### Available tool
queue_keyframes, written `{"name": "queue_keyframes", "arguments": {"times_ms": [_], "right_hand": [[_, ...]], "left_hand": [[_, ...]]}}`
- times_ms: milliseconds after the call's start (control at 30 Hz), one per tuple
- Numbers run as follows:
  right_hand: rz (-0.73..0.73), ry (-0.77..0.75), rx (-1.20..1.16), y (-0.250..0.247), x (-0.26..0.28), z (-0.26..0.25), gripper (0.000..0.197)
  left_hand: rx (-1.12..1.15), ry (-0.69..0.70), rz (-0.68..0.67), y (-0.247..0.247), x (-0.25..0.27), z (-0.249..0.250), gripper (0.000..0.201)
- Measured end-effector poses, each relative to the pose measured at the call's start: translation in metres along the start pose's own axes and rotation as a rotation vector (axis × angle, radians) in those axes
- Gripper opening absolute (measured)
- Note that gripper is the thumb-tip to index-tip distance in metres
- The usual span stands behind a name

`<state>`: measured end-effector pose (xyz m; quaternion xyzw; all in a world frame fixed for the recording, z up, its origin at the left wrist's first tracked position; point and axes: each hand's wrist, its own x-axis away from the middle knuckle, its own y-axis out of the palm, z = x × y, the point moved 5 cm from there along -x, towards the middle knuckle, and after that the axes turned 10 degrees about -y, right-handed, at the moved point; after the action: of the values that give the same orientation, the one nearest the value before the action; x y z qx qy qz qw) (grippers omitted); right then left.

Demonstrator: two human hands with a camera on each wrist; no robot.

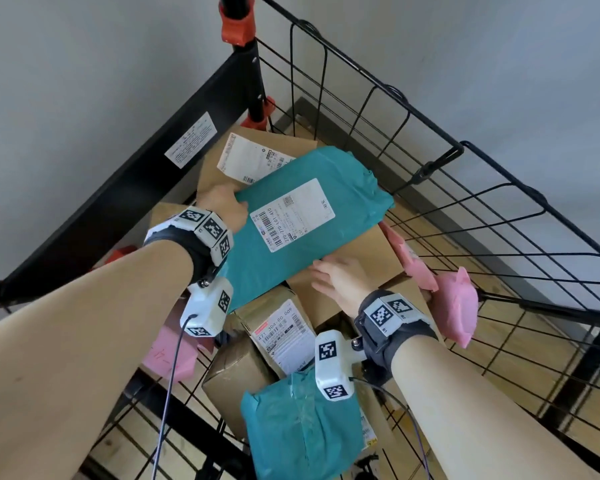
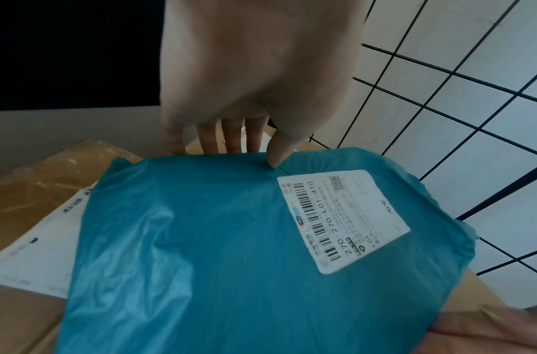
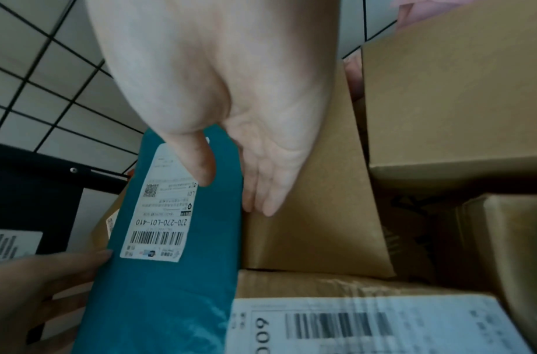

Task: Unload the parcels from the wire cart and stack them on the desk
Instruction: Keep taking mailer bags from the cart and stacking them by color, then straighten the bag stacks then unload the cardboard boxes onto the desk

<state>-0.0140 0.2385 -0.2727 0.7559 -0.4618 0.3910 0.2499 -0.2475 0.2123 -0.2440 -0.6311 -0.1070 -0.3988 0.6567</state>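
My left hand (image 1: 224, 207) pinches the teal parcel's (image 1: 302, 220) edge, thumb on top; my right hand (image 1: 340, 278) pinches its opposite edge, above boxes (image 1: 361, 258) in the cart (image 1: 465, 188).

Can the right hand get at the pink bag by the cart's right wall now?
Probably not yet: the right hand is gripping the teal parcel together with the left hand. The pink bag itself lies uncovered beside it.

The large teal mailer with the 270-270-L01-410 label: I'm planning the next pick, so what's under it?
Brown cardboard boxes lie under the teal mailer, one bearing a white label. The rest is hidden.
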Motion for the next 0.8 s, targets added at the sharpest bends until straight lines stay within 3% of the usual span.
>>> {"name": "queue_keyframes", "arguments": {"times_ms": [133,167,367,433,533,667,800], "right_hand": [[-0.024,-0.050,0.023,0.002,0.015,-0.005,0.023],[-0.033,-0.060,0.024,0.001,0.020,-0.007,0.018],[-0.081,-0.135,-0.079,-0.003,0.060,-0.031,0.009],[-0.108,-0.170,-0.095,-0.006,0.078,-0.038,0.015],[-0.182,-0.216,-0.097,-0.016,0.111,-0.047,0.016],[-0.289,-0.299,-0.048,-0.030,0.166,-0.062,0.040],[-0.408,-0.413,0.074,-0.041,0.232,-0.076,0.047]], "left_hand": [[0.098,-0.010,-0.065,-0.017,0.010,-0.004,0.041],[0.125,-0.004,-0.064,-0.023,0.016,-0.003,0.041],[0.195,0.028,-0.018,-0.063,0.068,0.002,0.040],[0.210,0.036,0.014,-0.077,0.092,0.004,0.040],[0.243,0.039,0.050,-0.092,0.136,0.003,0.043],[0.326,0.005,0.137,-0.111,0.213,-0.012,0.041],[0.439,-0.053,0.240,-0.122,0.302,-0.040,0.043]]}}
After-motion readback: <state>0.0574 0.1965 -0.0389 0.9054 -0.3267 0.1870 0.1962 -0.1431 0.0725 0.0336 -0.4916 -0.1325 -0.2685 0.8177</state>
